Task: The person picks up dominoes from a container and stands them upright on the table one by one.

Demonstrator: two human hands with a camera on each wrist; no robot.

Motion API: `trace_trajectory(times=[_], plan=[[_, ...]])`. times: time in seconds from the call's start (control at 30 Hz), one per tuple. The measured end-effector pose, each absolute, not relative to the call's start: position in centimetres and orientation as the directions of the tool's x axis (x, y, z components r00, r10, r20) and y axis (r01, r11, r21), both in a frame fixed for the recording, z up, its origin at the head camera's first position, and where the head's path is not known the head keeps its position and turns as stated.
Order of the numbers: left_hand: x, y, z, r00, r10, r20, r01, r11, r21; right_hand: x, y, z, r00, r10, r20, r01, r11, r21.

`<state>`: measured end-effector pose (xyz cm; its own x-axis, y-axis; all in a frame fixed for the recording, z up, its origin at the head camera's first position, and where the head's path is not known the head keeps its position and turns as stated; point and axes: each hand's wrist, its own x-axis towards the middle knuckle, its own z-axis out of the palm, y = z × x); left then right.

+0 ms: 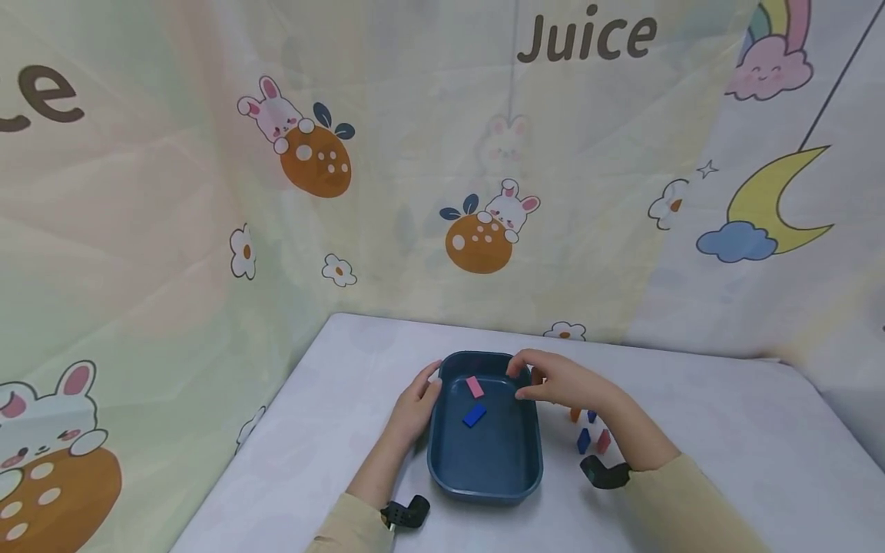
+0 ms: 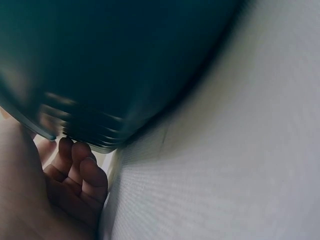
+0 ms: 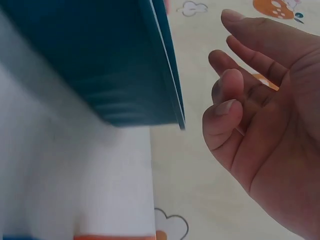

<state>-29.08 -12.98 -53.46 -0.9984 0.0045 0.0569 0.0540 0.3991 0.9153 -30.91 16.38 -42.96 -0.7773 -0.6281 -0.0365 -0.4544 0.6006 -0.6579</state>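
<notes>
A dark blue-green rectangular tray (image 1: 485, 461) sits on the table. At its far left rim, my left hand (image 1: 412, 407) holds the tray; in the left wrist view the fingertips (image 2: 80, 150) lie against its outer wall. Inside lie a pink block (image 1: 474, 386) and a blue block (image 1: 474, 415). Over the far right corner is my right hand (image 1: 563, 380), thumb and index finger apart above the rim. The right wrist view shows that hand (image 3: 270, 115) with loosely bent fingers and nothing between them, beside the tray wall (image 3: 115, 65).
Right of the tray, partly under the right forearm, several small blocks stand on the white tabletop (image 1: 726, 430): an orange block (image 1: 575, 415), a blue block (image 1: 584, 441) and a red-pink block (image 1: 604, 442) among them. Printed cloth (image 1: 415, 153) hangs behind and at the left.
</notes>
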Motion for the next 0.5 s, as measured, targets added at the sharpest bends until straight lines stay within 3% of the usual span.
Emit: trace_trajectory(times=[0.5], plan=[[-29.1, -13.1, -53.2, -0.998, 0.032, 0.058, 0.066, 0.401, 0.914, -33.5, 11.7, -44.2, -0.711, -0.700, -0.065, -0.513, 0.579, -0.633]])
